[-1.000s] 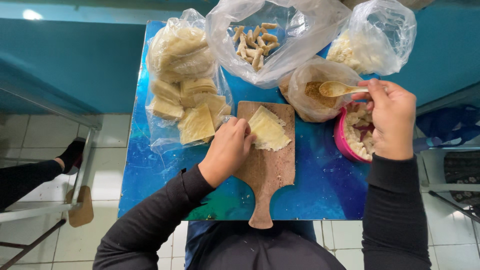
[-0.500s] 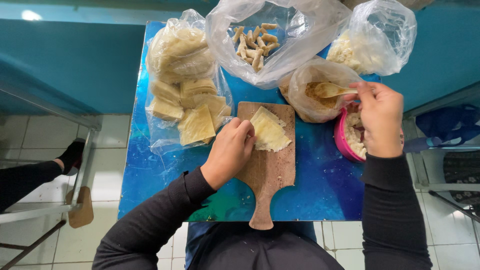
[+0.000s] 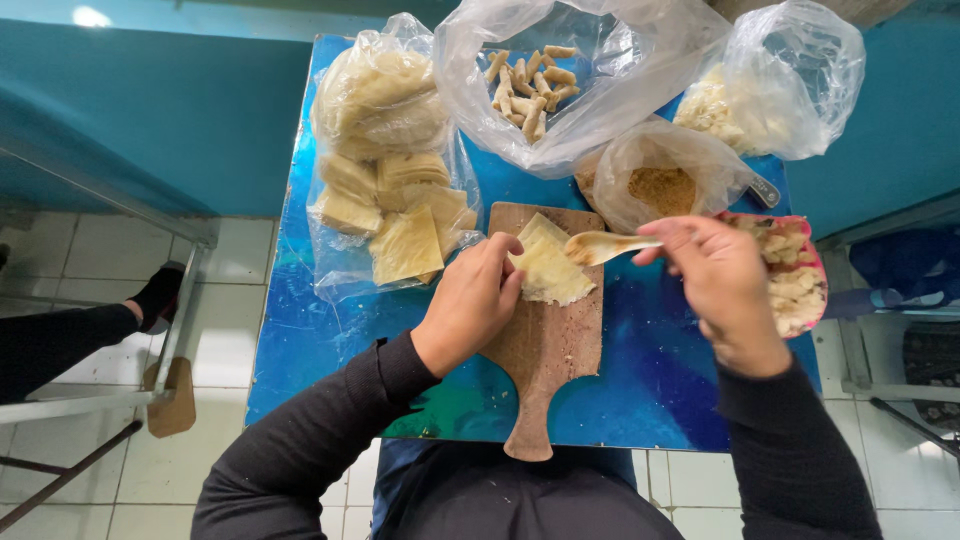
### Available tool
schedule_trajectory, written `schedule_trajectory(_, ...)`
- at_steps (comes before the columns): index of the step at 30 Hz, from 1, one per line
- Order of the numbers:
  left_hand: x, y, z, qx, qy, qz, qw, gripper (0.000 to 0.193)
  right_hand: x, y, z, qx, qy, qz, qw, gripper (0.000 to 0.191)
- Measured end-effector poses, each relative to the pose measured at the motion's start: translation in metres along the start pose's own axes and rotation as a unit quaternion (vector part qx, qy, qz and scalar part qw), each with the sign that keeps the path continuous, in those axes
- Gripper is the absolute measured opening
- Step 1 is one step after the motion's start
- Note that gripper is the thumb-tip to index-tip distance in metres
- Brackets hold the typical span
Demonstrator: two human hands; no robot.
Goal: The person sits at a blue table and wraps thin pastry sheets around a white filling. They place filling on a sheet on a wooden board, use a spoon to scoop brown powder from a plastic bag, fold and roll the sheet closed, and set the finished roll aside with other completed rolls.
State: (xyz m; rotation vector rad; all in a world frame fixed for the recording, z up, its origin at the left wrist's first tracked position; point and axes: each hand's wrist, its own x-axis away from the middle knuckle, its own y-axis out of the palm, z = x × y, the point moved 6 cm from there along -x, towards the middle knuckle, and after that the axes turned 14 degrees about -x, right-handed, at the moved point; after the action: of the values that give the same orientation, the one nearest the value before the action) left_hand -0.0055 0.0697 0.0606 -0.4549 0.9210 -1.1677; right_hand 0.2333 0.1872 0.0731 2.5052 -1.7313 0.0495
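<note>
— Where's your left hand [image 3: 468,300] right now?

— Just left of centre in the frame, fingers pressed down on the left edge of the pale dough sheet [image 3: 548,263], pinning it flat on the wooden board [image 3: 545,345]. It isn't clenched around anything.

— And your right hand [image 3: 722,282]?

— Right of centre, pinching the handle of a wooden spoon [image 3: 605,245]. The spoon's long axis runs nearly level across the frame, its bowl pointing left and sitting over the sheet's upper right corner.

— So which hand is nearer the sheet?

— Your left is touching it. Your right stays beside the pink tub [image 3: 800,285], and the bag of brown powder [image 3: 660,185] lies just above the spoon.
</note>
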Motion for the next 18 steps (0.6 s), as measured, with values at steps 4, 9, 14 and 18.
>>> schedule_trajectory(4,0.001,0.0,0.0,0.003,0.002,0.005,1.0,0.024,0.013,0.036,-0.006,0.11,-0.088,-0.062,0.988,0.023)
schedule_trajectory(9,0.001,-0.001,0.002,0.013,-0.004,0.012,1.0,0.025,0.047,0.067,-0.041,0.331,-0.322,-0.101,0.881,0.016)
schedule_trajectory(14,0.001,-0.002,0.003,0.025,-0.018,0.008,0.999,0.026,0.073,0.095,-0.054,0.449,-0.445,-0.195,0.75,0.022)
schedule_trajectory(18,0.002,-0.003,0.006,0.033,-0.01,0.011,0.999,0.028,0.077,0.094,-0.057,0.466,-0.46,-0.2,0.729,0.024)
